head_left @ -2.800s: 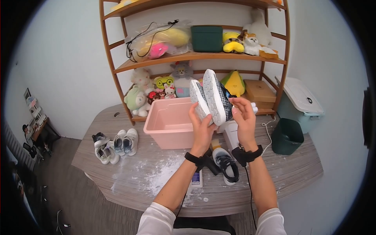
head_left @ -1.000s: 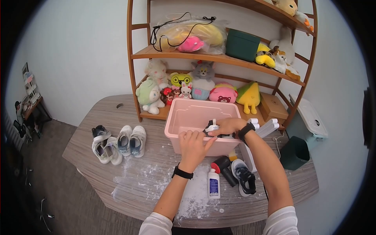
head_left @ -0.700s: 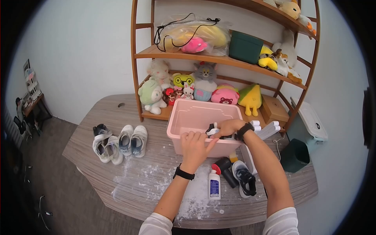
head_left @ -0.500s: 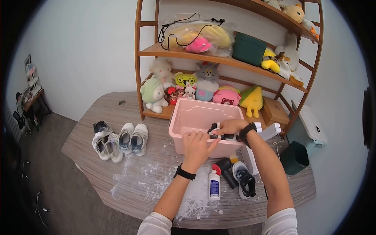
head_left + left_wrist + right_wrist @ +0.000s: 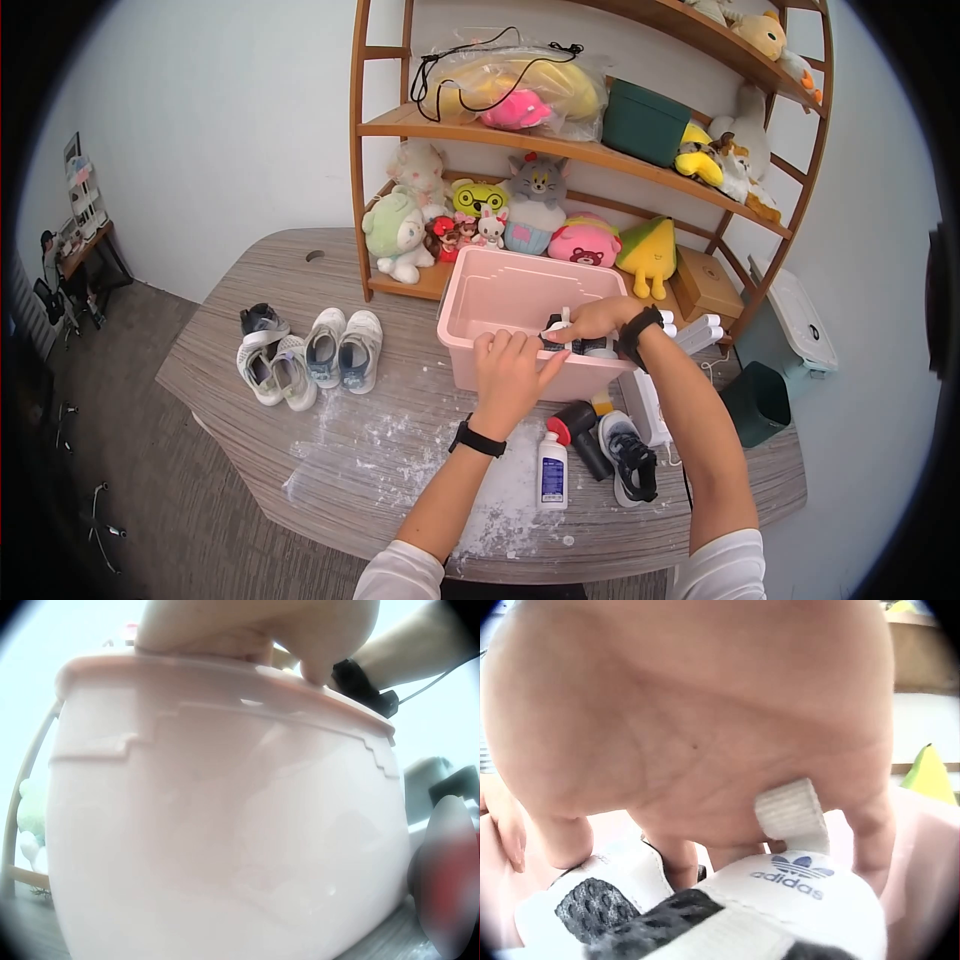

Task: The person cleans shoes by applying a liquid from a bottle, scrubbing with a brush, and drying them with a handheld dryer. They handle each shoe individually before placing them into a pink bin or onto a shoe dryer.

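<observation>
A pink plastic bin (image 5: 590,377) stands on the table below the shelf. My left hand (image 5: 508,380) holds its near rim, with the fingers over the edge and the thumb along the outer wall; the left wrist view shows this hand (image 5: 255,626) from below. My right hand (image 5: 600,317) reaches into the bin and grips a pair of sneakers by their heels. Close up in the right wrist view, one sneaker (image 5: 802,881) shows a white heel with an adidas mark and a pull tab, and dark mesh. Their toes are hidden in the bin.
Two pairs of sneakers (image 5: 345,350) stand at the left. In front of the bin are a white bottle (image 5: 552,475), a black device with a red end (image 5: 580,432) and a single dark sneaker (image 5: 630,460). White residue marks the table (image 5: 400,440). A green bin (image 5: 757,405) stands right.
Both hands held the pair of sneakers up above the bin; now the sneakers are down inside it with my right hand. My left hand has moved to the rim. The head view has shifted.
</observation>
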